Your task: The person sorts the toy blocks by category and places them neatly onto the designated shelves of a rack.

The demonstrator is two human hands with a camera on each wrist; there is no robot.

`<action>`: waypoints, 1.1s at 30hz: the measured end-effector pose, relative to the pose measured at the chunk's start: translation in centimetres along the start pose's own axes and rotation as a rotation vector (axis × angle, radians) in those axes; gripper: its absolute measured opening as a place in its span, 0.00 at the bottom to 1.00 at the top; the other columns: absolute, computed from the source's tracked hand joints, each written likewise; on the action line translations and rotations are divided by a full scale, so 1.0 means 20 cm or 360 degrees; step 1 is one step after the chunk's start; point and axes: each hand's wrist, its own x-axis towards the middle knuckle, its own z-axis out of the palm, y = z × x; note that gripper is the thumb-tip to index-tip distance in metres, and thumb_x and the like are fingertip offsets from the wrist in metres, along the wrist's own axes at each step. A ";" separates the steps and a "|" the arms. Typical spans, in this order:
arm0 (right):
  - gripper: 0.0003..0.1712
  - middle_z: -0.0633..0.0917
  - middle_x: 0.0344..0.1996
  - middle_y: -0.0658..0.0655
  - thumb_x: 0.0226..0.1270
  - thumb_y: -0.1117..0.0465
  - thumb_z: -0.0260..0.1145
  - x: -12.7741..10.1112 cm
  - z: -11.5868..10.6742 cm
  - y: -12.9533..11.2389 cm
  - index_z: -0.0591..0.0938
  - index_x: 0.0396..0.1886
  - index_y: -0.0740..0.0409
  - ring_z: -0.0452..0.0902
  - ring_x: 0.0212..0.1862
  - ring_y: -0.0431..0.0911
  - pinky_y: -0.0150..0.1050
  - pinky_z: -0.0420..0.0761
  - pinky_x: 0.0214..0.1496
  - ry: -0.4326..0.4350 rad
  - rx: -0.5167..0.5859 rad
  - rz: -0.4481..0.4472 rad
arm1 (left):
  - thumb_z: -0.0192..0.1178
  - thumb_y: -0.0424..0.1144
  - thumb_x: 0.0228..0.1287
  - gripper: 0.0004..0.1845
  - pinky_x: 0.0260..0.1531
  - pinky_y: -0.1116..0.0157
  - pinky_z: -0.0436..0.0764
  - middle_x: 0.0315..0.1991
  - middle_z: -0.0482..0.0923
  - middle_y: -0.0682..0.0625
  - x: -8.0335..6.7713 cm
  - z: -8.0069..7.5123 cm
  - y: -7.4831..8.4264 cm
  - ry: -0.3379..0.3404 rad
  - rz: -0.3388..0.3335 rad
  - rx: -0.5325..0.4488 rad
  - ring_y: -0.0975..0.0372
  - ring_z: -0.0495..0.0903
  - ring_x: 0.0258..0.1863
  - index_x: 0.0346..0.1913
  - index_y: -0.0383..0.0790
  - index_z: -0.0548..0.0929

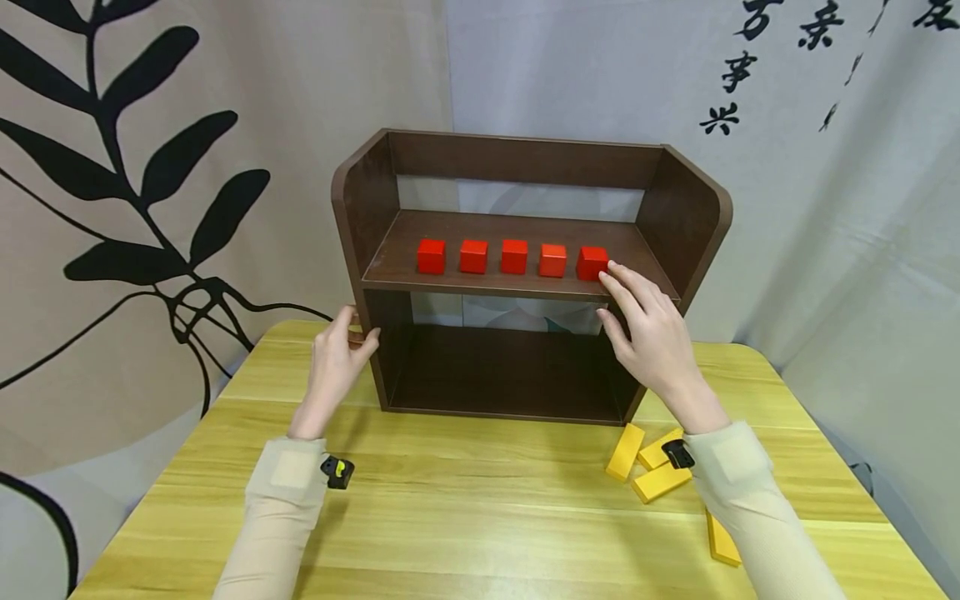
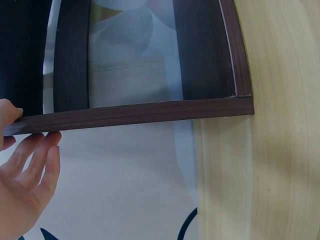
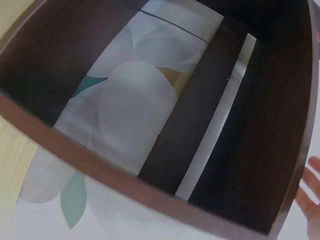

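At frame centre, the right hand (image 1: 651, 333) touches the rightmost red cube (image 1: 592, 262) with straight fingers; the left hand (image 1: 335, 358) grips the brown shelf (image 1: 375, 200) side panel

Shelf unit (image 1: 525, 242): dark brown wood-look, 2 tiers, open front, curved side panels, open slots in back; upright at the tabletop's far edge, approx. centred. Red cubes, qty 5, in one row along the front of the upper shelf, evenly spaced, not touching each other. Rightmost red cube (image 1: 592, 262): sits flat near the shelf's right end, close to its front edge, right hand (image 1: 648, 333) fingertips against its right side. Left hand (image 1: 335, 358) grips the unit's left side panel, thumb at its front edge.
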 end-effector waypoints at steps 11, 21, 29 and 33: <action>0.19 0.82 0.51 0.62 0.71 0.56 0.55 -0.22 -0.03 0.07 0.81 0.52 0.64 0.78 0.51 0.55 0.39 0.74 0.57 0.0033 0.0120 -0.0285 | 0.62 0.31 0.58 0.12 0.27 0.51 0.85 0.37 0.82 0.34 0.00 0.00 -0.01 0.0009 0.0010 0.0006 0.45 0.85 0.29 0.43 0.30 0.74; 0.12 0.86 0.40 0.55 0.58 0.66 0.68 -0.49 0.04 0.17 0.84 0.44 0.59 0.81 0.43 0.48 0.13 0.69 0.57 -0.0249 0.0373 -0.0145 | 0.62 0.32 0.59 0.13 0.27 0.51 0.85 0.37 0.82 0.33 0.00 0.00 0.00 -0.0011 -0.0010 0.0010 0.44 0.85 0.30 0.43 0.30 0.74; 0.14 0.87 0.44 0.49 0.61 0.62 0.67 -0.66 0.05 0.24 0.84 0.47 0.54 0.83 0.47 0.46 0.43 0.83 0.50 -0.0851 0.0438 0.0221 | 0.62 0.32 0.59 0.13 0.27 0.51 0.86 0.37 0.82 0.33 0.00 0.00 0.00 -0.0012 -0.0009 0.0007 0.44 0.85 0.30 0.43 0.30 0.74; 0.17 0.87 0.47 0.50 0.65 0.55 0.64 -0.71 0.05 0.28 0.83 0.51 0.56 0.82 0.50 0.49 0.52 0.81 0.52 -0.1127 0.0534 0.0401 | 0.62 0.32 0.59 0.13 0.28 0.51 0.86 0.38 0.82 0.33 0.00 0.00 0.00 -0.0021 -0.0020 0.0007 0.44 0.85 0.30 0.43 0.30 0.74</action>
